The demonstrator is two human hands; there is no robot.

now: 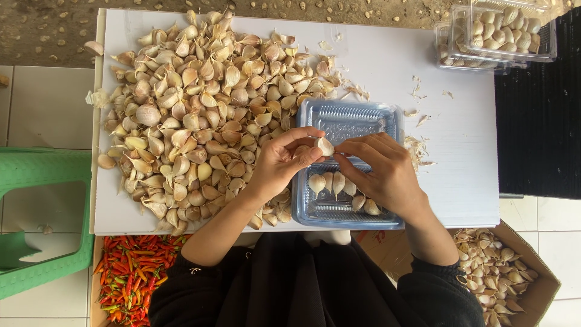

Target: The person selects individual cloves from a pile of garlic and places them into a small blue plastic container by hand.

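Observation:
My left hand (279, 162) pinches a garlic clove (325, 146) between thumb and fingers, above a clear plastic tray (351, 118). My right hand (382, 171) meets it from the right, fingertips touching the same clove. The tray holds several cloves (336, 183) lined up along its near half; my right hand hides part of them. A big heap of loose garlic cloves (200, 103) covers the left half of the white board (436, 91), just left of my left hand.
Two closed clear boxes of garlic (505, 33) stand at the far right corner. A cardboard box of cloves (502, 272) sits lower right, red and orange chillies (130, 272) lower left. A green plastic stool (42, 218) stands at the left. Papery skins (417, 151) lie beside the tray.

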